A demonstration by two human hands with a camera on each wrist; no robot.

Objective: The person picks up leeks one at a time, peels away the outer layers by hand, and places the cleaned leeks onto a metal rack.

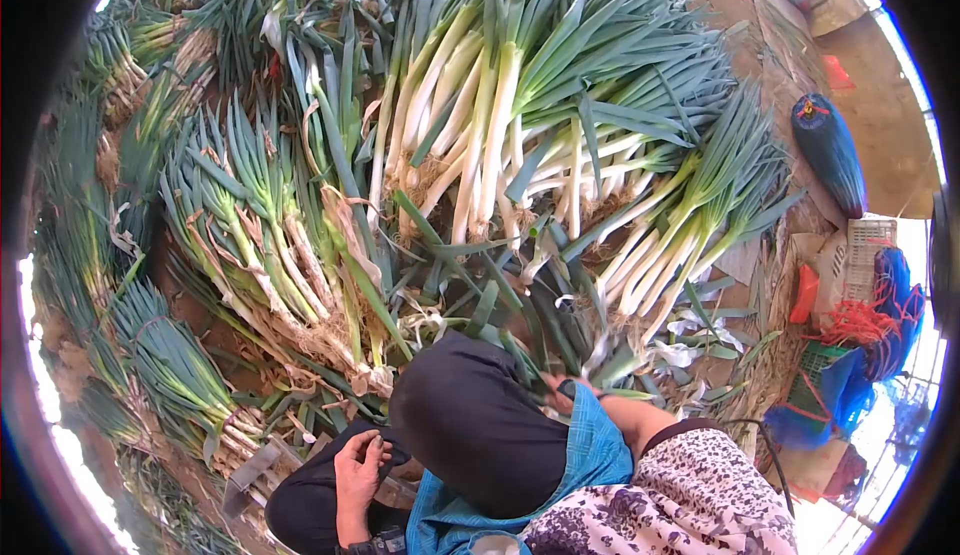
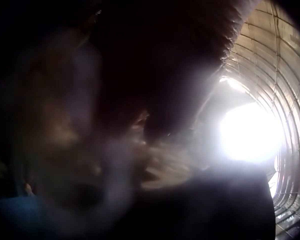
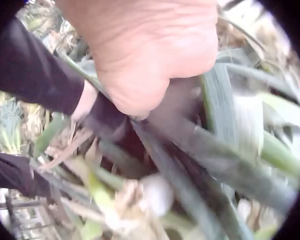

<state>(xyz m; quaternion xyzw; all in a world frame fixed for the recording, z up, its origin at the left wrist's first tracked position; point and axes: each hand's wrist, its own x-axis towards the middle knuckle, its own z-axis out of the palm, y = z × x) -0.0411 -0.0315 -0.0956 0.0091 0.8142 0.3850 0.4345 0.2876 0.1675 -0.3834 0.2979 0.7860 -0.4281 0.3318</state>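
In the head view my left hand [image 1: 358, 477] rests over the dark-clothed knee, its fingers loosely curled and nothing visible in them. The left wrist view is dark and blurred. My right hand [image 1: 572, 393] is low over a litter of loose green onion leaves [image 1: 560, 320]. From the right wrist camera the right hand [image 3: 155, 55] appears with its fingers bent downward and fingertips hidden. Long dark green leaves [image 3: 190, 185] run out from beneath it; I cannot tell whether it grips them. A blurred whitish-green piece [image 1: 603, 353] is just beyond this hand.
Trimmed green onions [image 1: 500, 135] with white stems are piled ahead. Untrimmed ones [image 1: 285, 245] with dry skins and roots lie to the left, beside tied bundles [image 1: 175, 355]. At right are a wrapped dark green bundle [image 1: 828, 155], a crate [image 1: 868, 250] and blue net bags [image 1: 840, 400].
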